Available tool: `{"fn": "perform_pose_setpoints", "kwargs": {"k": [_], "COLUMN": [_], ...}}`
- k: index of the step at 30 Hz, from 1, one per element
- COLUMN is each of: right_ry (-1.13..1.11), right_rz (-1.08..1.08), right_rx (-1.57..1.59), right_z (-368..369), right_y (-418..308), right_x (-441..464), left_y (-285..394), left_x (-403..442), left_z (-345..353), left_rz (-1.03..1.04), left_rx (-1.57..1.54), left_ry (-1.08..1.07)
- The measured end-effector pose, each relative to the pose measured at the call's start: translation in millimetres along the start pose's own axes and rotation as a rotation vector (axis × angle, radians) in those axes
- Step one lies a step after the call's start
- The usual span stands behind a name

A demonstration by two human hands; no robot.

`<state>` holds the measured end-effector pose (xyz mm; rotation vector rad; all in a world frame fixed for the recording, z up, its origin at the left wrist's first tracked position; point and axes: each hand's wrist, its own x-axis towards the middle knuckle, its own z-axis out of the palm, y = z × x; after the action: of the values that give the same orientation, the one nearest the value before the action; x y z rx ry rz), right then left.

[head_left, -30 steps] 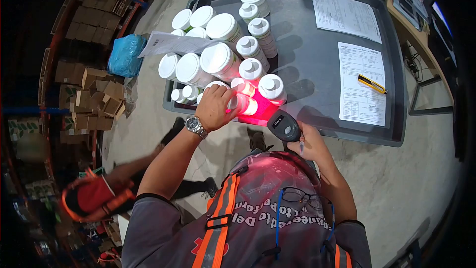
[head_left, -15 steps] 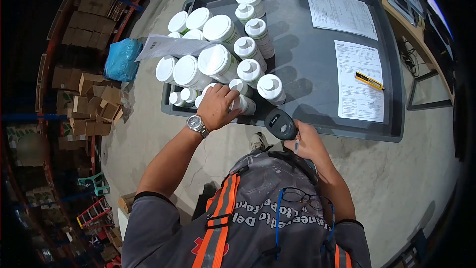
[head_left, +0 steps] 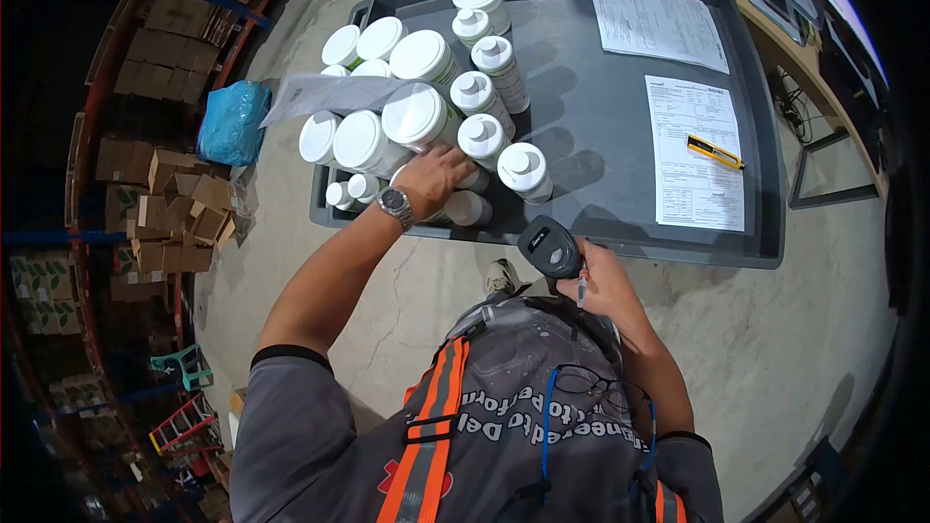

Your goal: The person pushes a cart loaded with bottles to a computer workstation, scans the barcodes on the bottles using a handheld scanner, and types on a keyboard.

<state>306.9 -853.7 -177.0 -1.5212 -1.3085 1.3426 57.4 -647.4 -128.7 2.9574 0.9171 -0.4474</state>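
My left hand (head_left: pixel 433 182) lies over the front row of white tubs, beside a small white bottle (head_left: pixel 468 208); its fingertips are partly hidden among the lids, so its grip is unclear. A dark handheld scanner (head_left: pixel 550 246) is in my right hand (head_left: pixel 599 279), over the front edge of the grey cart (head_left: pixel 630 250); a thin pen-like item (head_left: pixel 582 287) shows by the same hand. Just behind the scanner stands a white bottle (head_left: pixel 524 172). Large white tubs (head_left: pixel 415 114) and more bottles fill the cart's left half, with a paper sheet (head_left: pixel 334 97) across them.
Printed papers (head_left: pixel 693 184) with a yellow cutter (head_left: pixel 715 152) on them lie on the cart's right, below a second paper stack (head_left: pixel 659 27). Left are a blue wrapped bundle (head_left: pixel 233 123), cardboard boxes (head_left: pixel 184 203) and racks. A desk (head_left: pixel 809 63) stands at the right.
The red scanner light on the bottles has gone out. My left hand has shifted back and inward over the tubs. The person in red at the left is out of view.
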Motion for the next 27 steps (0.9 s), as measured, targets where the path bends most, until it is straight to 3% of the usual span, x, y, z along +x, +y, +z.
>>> {"fn": "perform_pose_setpoints", "kwargs": {"k": [4,8,9,11,19,25,27], "right_ry": [0.006,0.007,0.000,-0.006,-0.017,0.011,0.052], "right_rz": [0.035,0.102,0.026,-0.155,-0.109,-0.106,-0.195], "right_rx": [0.011,-0.135,-0.098,-0.038,-0.042,-0.006,-0.029], "right_z": [4.7,18.1,16.7,21.2,17.5,26.9,28.2], "right_y": [0.1,10.7,12.6,21.2,4.7,15.2,18.1], "right_x": [-3.7,-6.1,-5.8,-3.8,-12.8,-5.0,-2.5], "left_y": [-2.7,6.9,0.2,9.0,7.6,19.6,22.5], "left_x": [10.6,8.8,8.2,1.0,-20.8,-54.1,-64.9], "left_z": [7.3,5.9,22.5,7.0,-11.0,-27.8,-22.8], "left_rz": [0.036,-0.137,-0.081,-0.132,-0.050,-0.136,-0.164], "left_rx": [-0.121,-0.027,-0.084,-0.072,-0.100,-0.335,-0.355], "left_ry": [0.042,-0.227,0.006,0.000,0.195,0.415,0.462]}}
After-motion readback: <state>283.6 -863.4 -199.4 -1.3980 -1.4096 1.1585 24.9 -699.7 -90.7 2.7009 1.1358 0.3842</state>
